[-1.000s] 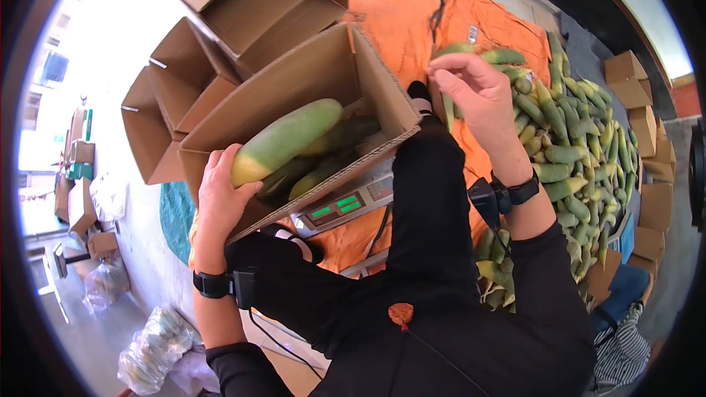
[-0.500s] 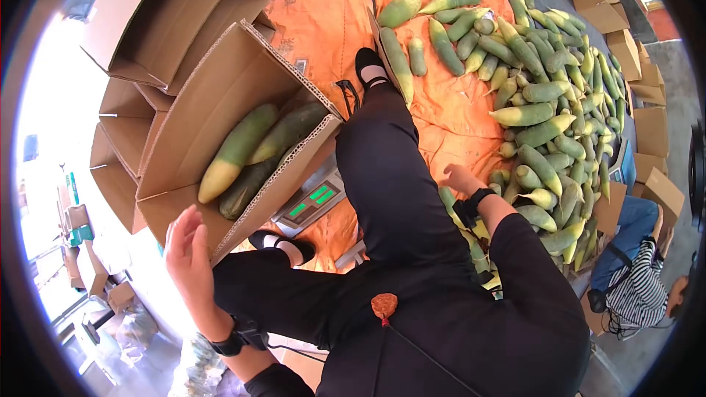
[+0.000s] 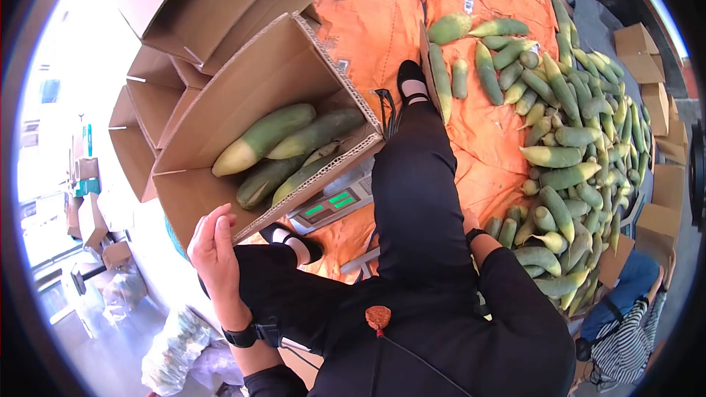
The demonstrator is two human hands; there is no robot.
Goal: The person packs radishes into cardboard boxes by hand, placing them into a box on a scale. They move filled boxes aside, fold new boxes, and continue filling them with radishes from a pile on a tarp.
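Observation:
My left hand is held up beside the near corner of an open cardboard box, its fingers stretched out and nothing in it. Inside the box lie several green radishes, dark green with pale yellow ends. The box stands on a scale with a lit green display. My right hand is low beside my right thigh, close to the near edge of a large heap of green radishes; its fingers are hidden behind the leg.
An orange tarp covers the floor under the heap. More open boxes stand at the upper left, others along the right. A person in a striped top is at the lower right. Plastic bags lie lower left.
The view has turned, so the box and heap appear farther right. My right hand has drawn in toward my thigh, its fingers now hidden. More of the radishes inside the box shows.

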